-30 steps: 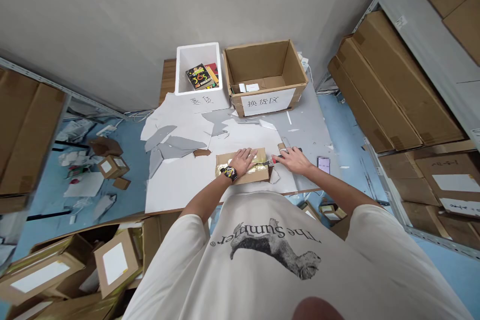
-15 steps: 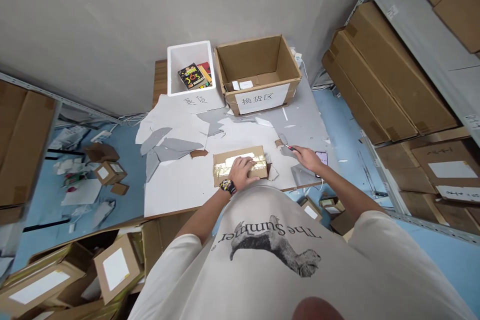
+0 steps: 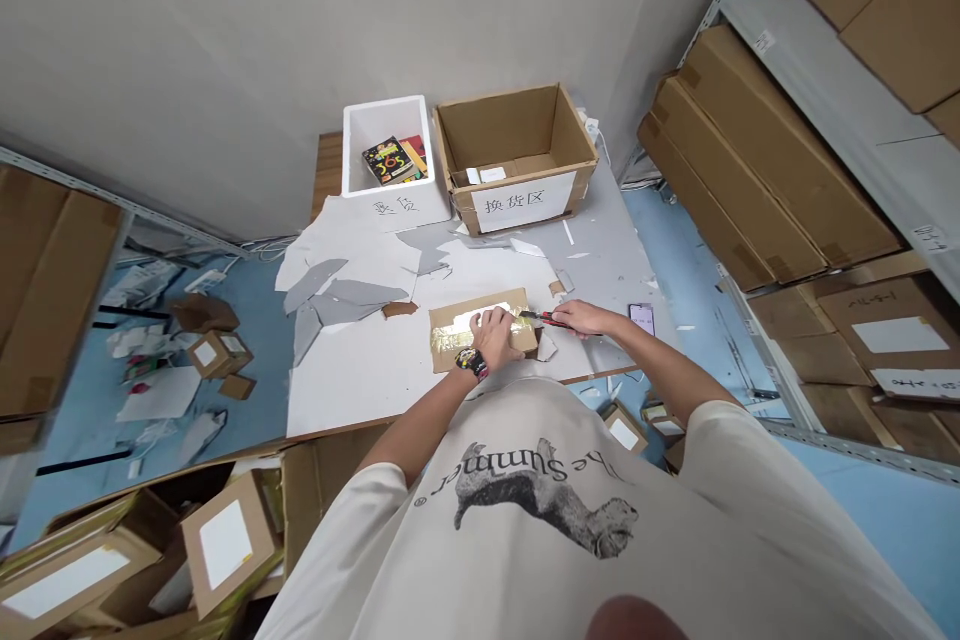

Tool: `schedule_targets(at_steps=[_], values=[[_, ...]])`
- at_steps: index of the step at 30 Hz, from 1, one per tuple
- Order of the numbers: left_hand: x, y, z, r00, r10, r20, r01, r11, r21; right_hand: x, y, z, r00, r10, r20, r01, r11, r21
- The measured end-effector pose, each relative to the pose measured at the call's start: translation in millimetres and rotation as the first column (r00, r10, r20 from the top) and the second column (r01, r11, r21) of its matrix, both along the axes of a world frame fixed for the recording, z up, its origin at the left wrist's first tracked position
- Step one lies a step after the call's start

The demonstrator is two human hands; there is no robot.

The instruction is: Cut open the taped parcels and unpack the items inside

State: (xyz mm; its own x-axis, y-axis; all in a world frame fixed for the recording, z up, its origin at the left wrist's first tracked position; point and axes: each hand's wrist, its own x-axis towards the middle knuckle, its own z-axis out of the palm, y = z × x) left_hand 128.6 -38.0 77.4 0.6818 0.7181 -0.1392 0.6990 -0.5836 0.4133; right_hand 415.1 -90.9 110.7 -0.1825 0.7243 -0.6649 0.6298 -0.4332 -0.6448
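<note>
A flat brown cardboard parcel (image 3: 457, 335) lies on a white board (image 3: 360, 370), with a strip of gold tape (image 3: 495, 325) across it. My left hand (image 3: 493, 335) presses down on the parcel, a black and yellow watch (image 3: 471, 362) on its wrist. My right hand (image 3: 581, 318) grips a red and black utility knife (image 3: 541, 318). Its tip touches or nearly touches the taped right end of the parcel. The part of the parcel under my left hand is hidden.
Behind the parcel stand a white foam box (image 3: 386, 145) holding books and an open cardboard box (image 3: 514, 145) with a printed label. A phone (image 3: 641, 318) lies to the right. Grey and white scraps litter the board. Shelved cartons (image 3: 765, 160) stand right; parcels lie lower left.
My right hand has moved left with the knife, from beside the parcel to its taped right end. My left hand stays on the parcel, which has not visibly moved.
</note>
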Motion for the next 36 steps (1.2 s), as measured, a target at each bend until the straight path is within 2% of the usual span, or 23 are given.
schedule_targets(at_steps=[4,7,11,17,20,23,25,27,29,31,33,34,36], values=[[-6,-5,-1.1,0.999,0.005,0.043,-0.005,1.000,-0.009,-7,22,19.4,0.996,0.052,0.069,-0.047,0.997,-0.064],[-6,-5,-2.8,0.999,0.005,0.054,-0.004,1.000,-0.007,-5,25,30.1,0.998,0.069,0.008,-0.067,0.982,-0.179],[-3,-4,-2.9,0.997,-0.006,0.079,0.007,1.000,-0.008,2,15,34.9,0.996,-0.018,-0.086,-0.009,0.951,-0.308],[-4,-3,-1.2,0.993,-0.020,0.116,0.025,0.999,-0.041,6,-6,32.0,0.991,-0.089,-0.098,0.051,0.938,-0.343],[-9,-6,-2.4,0.987,-0.019,0.162,0.023,0.999,-0.025,5,-18,31.5,0.978,-0.203,-0.049,0.185,0.949,-0.255],[-13,-14,-3.8,0.953,0.011,0.302,0.003,0.999,-0.043,-17,-32,31.3,0.905,-0.413,0.100,0.412,0.911,0.025],[-14,-20,-3.3,0.893,0.079,0.443,0.003,0.983,-0.181,-49,-41,29.7,0.868,-0.477,0.138,0.438,0.866,0.241],[-19,-24,-1.5,0.805,0.238,0.543,0.011,0.910,-0.414,-92,-47,26.7,0.917,-0.387,0.099,0.323,0.863,0.387],[-35,-21,0.4,0.704,0.464,0.538,-0.025,0.773,-0.635,-137,-46,23.1,0.980,-0.190,0.053,0.142,0.867,0.477],[-68,-12,1.2,0.591,0.673,0.445,-0.113,0.615,-0.780,-177,-38,19.5,0.996,-0.057,0.073,0.010,0.852,0.523],[-115,1,0.7,0.507,0.788,0.350,-0.188,0.498,-0.847,-210,-23,15.7,0.983,-0.022,0.183,-0.080,0.842,0.533],[-141,9,0.3,0.491,0.807,0.327,-0.212,0.475,-0.854,-223,-14,13.6,0.965,-0.016,0.261,-0.126,0.846,0.518],[-192,23,-0.4,0.573,0.767,0.289,-0.209,0.478,-0.853,-243,4,9.0,0.907,0.010,0.422,-0.214,0.872,0.439]])
